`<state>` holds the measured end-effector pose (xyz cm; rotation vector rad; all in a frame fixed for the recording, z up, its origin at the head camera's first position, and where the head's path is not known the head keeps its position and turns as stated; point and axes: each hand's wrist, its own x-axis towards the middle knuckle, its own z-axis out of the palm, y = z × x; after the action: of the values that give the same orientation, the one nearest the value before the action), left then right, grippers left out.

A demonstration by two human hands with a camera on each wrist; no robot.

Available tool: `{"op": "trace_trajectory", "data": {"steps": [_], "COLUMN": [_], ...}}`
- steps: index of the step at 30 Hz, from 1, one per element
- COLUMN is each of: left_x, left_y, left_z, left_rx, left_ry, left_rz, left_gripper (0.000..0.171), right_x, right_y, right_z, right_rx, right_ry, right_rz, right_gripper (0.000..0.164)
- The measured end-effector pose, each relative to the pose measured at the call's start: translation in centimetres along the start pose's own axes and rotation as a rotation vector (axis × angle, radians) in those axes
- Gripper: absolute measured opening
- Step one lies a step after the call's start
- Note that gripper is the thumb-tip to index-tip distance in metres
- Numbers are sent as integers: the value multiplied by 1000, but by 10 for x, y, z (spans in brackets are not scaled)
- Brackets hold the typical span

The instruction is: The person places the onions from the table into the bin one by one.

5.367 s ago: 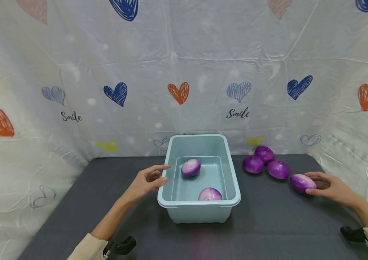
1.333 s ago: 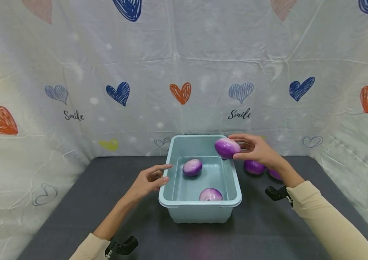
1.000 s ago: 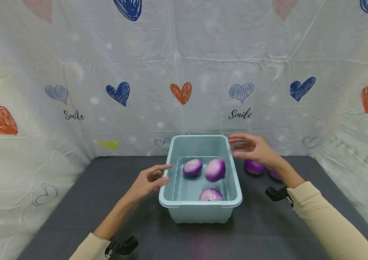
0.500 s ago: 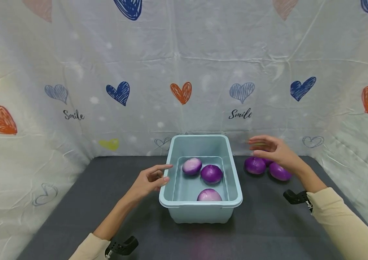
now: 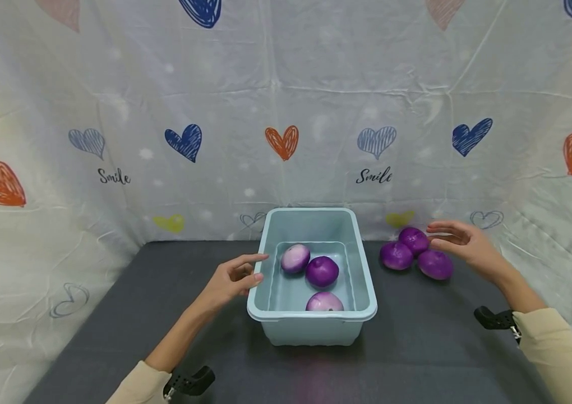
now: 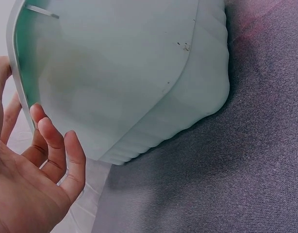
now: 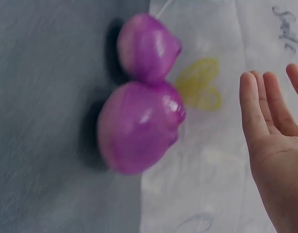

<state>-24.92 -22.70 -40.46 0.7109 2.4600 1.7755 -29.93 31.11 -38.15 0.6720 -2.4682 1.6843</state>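
Note:
A pale blue plastic tub (image 5: 311,331) holds three purple-and-white onions; one onion (image 5: 322,272) lies in the middle, a paler onion (image 5: 295,258) beside it and another onion (image 5: 324,302) near the front wall. My left hand (image 5: 230,278) touches the tub's left rim with index finger and thumb, its other fingers loosely bent; the left wrist view shows this hand (image 6: 42,165) beside the tub's outer wall. Empty, my right hand (image 5: 467,247) hovers at the right of a cluster of three purple onions (image 5: 434,265), fingers extended. Two of these onions (image 7: 139,128) show in the right wrist view.
A dark grey cloth (image 5: 417,348) covers the table. Behind it hangs a white curtain (image 5: 326,106) printed with hearts and "Smile". The cluster of onions sits near the table's back edge, right of the tub.
My right hand took an onion from the right side, let it drop into the tub, then moved back right past the cluster. That onion rolled slightly inside. My left hand stayed at the rim.

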Motion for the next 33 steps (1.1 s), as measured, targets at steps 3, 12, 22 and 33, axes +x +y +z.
{"op": "trace_trajectory", "data": {"steps": [3, 12, 22, 33], "left_x": [1, 0, 2, 1], "left_y": [0, -2, -2, -1], "left_z": [0, 0, 0, 0], "left_rx": [5, 14, 11, 4], "left_ry": [2, 2, 2, -2], "left_rz": [-7, -12, -2, -7], "left_gripper": [45, 45, 44, 45], "right_x": [-8, -25, -33, -23], "right_y": [7, 31, 58, 77], "right_z": [-6, -17, -23, -12], "right_rx": [-9, -43, -93, -205], "right_ry": [38, 48, -65, -88], "right_rz": [18, 10, 172, 140], "right_gripper": [39, 43, 77, 81]}}
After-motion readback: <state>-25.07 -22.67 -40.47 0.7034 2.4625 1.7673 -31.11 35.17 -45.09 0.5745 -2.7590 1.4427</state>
